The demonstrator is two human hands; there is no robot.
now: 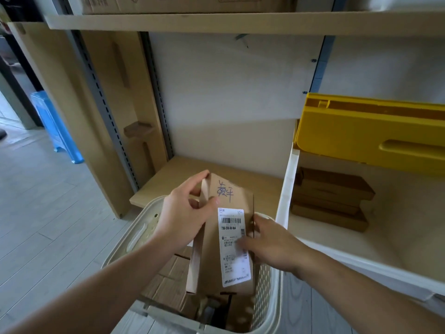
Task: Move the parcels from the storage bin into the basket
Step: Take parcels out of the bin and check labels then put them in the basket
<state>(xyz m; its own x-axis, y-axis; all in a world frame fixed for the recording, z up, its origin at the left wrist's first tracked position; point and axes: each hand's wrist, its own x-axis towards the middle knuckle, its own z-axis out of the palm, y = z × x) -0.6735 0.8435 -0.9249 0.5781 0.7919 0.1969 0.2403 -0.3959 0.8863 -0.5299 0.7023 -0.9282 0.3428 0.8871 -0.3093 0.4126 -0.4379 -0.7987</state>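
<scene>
A flat brown cardboard parcel [224, 242] with a white shipping label and blue handwriting stands upright over the cream perforated basket [134, 235]. My left hand [183, 215] grips its upper left edge, thumb on the front face. My right hand [267, 239] holds its right edge, fingers lying over the label. Several brown parcels [168, 283] lie inside the basket below it. To the right, the white storage bin [286, 189] holds a stack of brown parcels [330, 198].
A yellow plastic bin [370, 138] sits on the shelf above the storage bin. A wooden shelf board [240, 179] lies behind the basket. A blue stool [55, 126] stands on the pale floor at the left. Cardboard boxes fill the top shelf.
</scene>
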